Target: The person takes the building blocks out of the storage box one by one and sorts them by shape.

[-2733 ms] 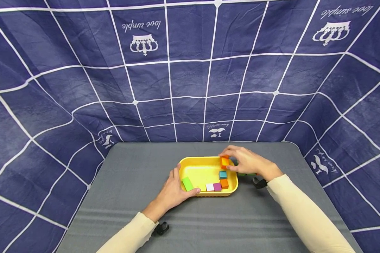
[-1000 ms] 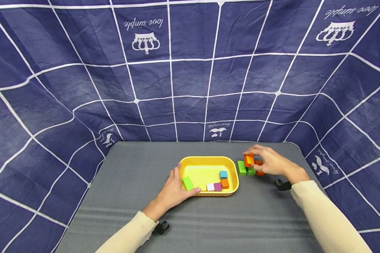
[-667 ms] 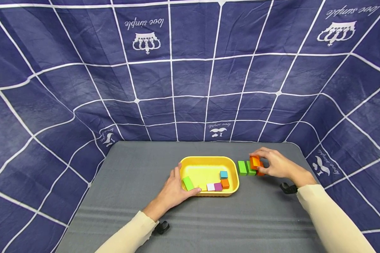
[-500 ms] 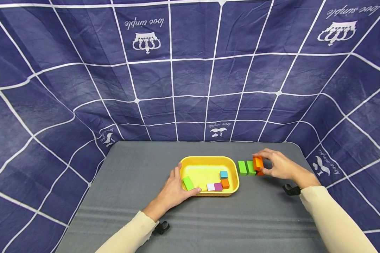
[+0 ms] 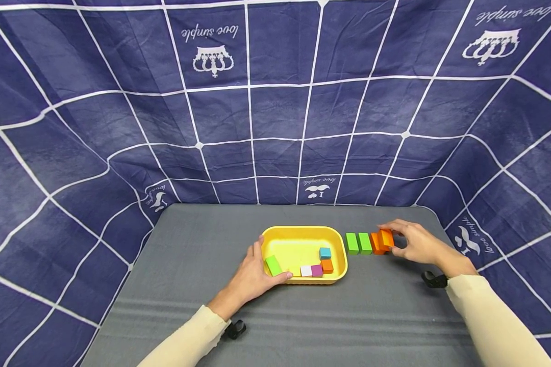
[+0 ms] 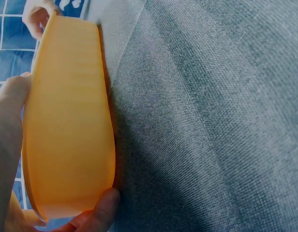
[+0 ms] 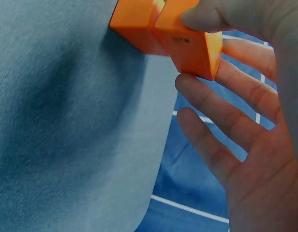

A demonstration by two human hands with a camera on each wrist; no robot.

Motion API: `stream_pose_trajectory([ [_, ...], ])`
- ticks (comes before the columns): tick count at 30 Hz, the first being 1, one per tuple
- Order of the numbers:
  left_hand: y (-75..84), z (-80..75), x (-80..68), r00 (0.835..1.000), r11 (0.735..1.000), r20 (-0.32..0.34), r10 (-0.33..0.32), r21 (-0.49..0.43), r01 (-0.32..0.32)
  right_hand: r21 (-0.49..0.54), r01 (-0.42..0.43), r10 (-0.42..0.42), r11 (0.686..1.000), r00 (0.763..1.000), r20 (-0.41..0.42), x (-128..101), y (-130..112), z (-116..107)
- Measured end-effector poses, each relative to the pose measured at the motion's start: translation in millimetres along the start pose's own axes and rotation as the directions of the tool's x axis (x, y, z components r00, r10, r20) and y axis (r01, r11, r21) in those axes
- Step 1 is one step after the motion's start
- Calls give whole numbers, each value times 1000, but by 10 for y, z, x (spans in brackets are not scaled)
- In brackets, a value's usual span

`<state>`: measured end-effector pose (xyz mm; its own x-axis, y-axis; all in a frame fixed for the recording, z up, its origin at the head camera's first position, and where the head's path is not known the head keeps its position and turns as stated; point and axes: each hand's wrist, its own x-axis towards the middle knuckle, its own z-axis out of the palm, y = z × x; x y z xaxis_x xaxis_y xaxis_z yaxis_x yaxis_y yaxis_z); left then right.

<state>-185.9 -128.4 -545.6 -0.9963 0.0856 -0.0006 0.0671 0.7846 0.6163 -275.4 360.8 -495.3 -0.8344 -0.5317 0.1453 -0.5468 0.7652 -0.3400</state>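
My left hand (image 5: 257,265) grips the left end of a yellow plastic tub (image 5: 303,230), thumb at the front rim. The left wrist view shows the tub's outer wall (image 6: 67,116) between thumb and fingers. To the tub's right, my right hand (image 5: 418,244) pinches an orange block (image 5: 386,238) between thumb and fingers. The right wrist view has this held block (image 7: 187,46) tilted and against another orange block (image 7: 134,24) that stands on the table. Left of that pair are two green blocks (image 5: 352,243) in the same row.
Inside the tub lie a light green block (image 5: 273,265), a yellow block (image 5: 295,271), a white block (image 5: 306,271), a purple block (image 5: 317,271), an orange cube (image 5: 327,266) and a blue cube (image 5: 325,253). A dark blue cloth (image 5: 275,117) walls the grey table (image 5: 202,244).
My right hand has lifted the orange block out of the tub's back right corner and carried it rightward, past the green blocks, to the row's right end. The left hand keeps its place.
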Motion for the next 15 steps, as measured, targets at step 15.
stream_pose_trajectory([
  [15, 12, -2, 13, 1000, 1000, 7, -11, -3, 11, -16, -7, 7, 1000, 1000, -25, -113, 192, 9],
])
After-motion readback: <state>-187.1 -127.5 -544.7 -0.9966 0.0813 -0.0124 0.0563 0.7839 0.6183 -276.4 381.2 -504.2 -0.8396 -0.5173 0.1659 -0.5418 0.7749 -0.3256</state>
